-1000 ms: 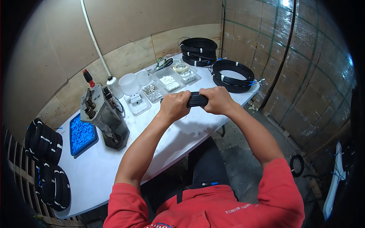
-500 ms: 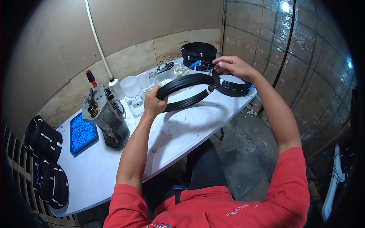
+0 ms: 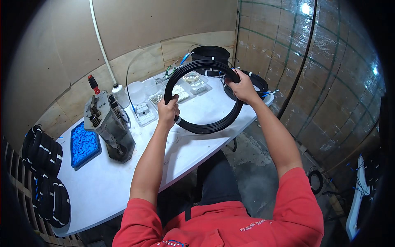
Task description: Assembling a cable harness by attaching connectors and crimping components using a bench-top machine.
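A coil of black cable (image 3: pixel 205 127) is raised above the white table, tilted so its round opening faces me. My left hand (image 3: pixel 169 110) is closed around its left side, near a white tie band. On the upper right side of the ring, my right hand (image 3: pixel 242 85) grips the same coil. A thin loose cable end arcs out left of the ring and comes down with a blue tip (image 3: pixel 133 108) by the small-parts tray. Another blue connector (image 3: pixel 184 59) sticks up above the ring's top left. Some fingers are hidden behind the cable.
A metal hand press (image 3: pixel 109 127) with a red-and-black handle stands at left beside a tray of blue pieces (image 3: pixel 85 144). Stacked black coils (image 3: pixel 210 52) sit at the back, others at far left (image 3: pixel 45 152). Cups (image 3: pixel 136 91), a bottle (image 3: pixel 120 95) and parts trays (image 3: pixel 145 113) line the wall.
My right hand has come left and down from the back coils onto the held coil. The coil has turned upright to face me, and its loose cable end now arcs out to the left.
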Motion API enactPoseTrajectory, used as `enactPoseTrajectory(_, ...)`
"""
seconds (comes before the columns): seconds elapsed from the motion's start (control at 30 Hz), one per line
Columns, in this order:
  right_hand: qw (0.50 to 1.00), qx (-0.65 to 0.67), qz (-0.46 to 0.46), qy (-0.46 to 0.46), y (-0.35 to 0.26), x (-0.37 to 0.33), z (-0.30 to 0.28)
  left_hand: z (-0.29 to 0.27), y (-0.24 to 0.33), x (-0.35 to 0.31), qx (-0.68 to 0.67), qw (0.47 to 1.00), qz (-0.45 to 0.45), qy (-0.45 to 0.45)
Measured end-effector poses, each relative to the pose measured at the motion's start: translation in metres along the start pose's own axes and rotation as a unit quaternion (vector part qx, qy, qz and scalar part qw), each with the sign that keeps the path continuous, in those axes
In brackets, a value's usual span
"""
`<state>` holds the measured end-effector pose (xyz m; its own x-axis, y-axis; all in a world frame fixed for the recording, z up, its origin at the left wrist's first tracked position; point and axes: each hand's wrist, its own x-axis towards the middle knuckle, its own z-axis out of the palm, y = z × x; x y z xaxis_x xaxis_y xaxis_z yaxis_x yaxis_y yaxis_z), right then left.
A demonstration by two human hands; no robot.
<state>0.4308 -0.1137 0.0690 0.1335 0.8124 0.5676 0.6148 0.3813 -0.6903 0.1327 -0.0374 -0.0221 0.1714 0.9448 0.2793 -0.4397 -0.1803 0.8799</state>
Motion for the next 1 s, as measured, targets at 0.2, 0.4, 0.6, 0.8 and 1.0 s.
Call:
enactPoseTrajectory(0.2,0.998,-0.009,-0.062,0.024,-0.010,-0.006,-0.010,0.003,-0.030,-0.003,-0.098,0.994,-0.050,-0.028)
enactPoseTrajectory(0.4,0.998,-0.055,-0.027,0.016,-0.028,-0.018,-0.023,0.007,-0.037,-0.004,-0.104,0.992,-0.060,-0.029)
enactPoseTrajectory(0.6,0.987,-0.113,-0.096,0.054,0.003,-0.025,-0.021,0.011,-0.008,-0.002,-0.050,0.996,-0.069,-0.041)
enactPoseTrajectory(0.8,0.945,-0.235,-0.181,0.137,0.021,-0.029,-0.001,0.012,0.027,-0.004,0.083,0.993,-0.048,-0.068)
enactPoseTrajectory(1.0,0.902,-0.317,-0.251,0.147,0.006,-0.020,0.000,0.029,0.053,0.001,0.236,0.966,-0.015,-0.107)
